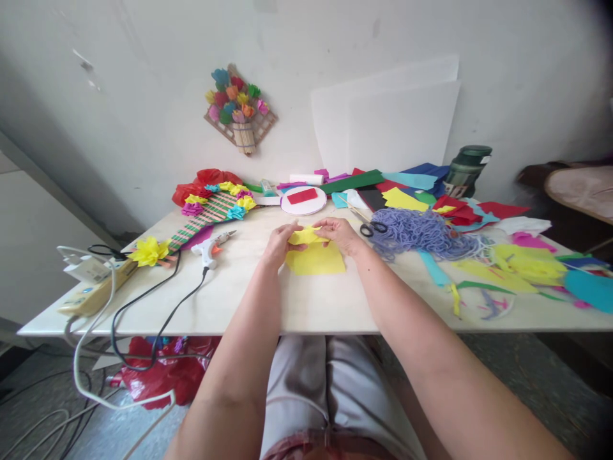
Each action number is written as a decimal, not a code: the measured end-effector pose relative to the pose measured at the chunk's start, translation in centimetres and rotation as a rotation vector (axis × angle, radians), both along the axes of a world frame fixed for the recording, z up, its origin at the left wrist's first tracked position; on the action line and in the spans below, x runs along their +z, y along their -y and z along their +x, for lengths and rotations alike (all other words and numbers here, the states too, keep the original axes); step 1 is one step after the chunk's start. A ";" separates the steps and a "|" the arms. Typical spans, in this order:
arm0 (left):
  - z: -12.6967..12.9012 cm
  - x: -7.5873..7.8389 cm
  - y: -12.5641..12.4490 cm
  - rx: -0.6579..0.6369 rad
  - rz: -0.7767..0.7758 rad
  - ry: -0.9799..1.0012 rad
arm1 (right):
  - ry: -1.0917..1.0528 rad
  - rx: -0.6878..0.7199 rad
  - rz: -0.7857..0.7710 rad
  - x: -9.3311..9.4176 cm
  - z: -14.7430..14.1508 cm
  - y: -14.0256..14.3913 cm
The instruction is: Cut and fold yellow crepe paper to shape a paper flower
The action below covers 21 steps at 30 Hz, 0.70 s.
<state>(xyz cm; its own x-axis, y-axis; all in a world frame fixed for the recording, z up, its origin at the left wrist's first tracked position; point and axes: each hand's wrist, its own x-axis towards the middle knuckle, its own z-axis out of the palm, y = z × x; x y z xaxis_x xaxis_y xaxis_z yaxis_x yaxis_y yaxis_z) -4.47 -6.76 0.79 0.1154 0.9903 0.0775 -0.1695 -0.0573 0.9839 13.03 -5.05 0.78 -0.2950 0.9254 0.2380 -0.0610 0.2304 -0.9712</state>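
Both my hands hold a small piece of yellow crepe paper [306, 235] above the table, one at each end. My left hand [283, 244] pinches its left end, and my right hand [339, 234] pinches its right end, fingers closed. Beneath them a flat yellow sheet [316, 260] lies on the tabletop. Whether the held piece is part of that sheet I cannot tell. Black-handled scissors [373, 229] lie just right of my right hand. Beyond my hands, a red paper strip [302, 196] rests on a white oval disc [303, 203].
To the left are a glue gun [209, 252], its cord, a power strip [96, 291] and a flower-trimmed fan shape [215, 214]. Purple yarn [421, 231], coloured paper scraps [527, 265] and a green bottle [468, 171] are on the right. A flower ornament [239, 108] hangs on the wall.
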 end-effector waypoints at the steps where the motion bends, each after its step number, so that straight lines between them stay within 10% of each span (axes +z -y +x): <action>1: 0.1 -0.1 0.1 0.001 0.021 -0.059 | 0.012 -0.005 0.004 0.0 0.0 0.0; 21: 0.6 -0.2 0.3 0.022 0.150 -0.274 | 0.062 -0.004 -0.044 -0.4 0.0 -0.3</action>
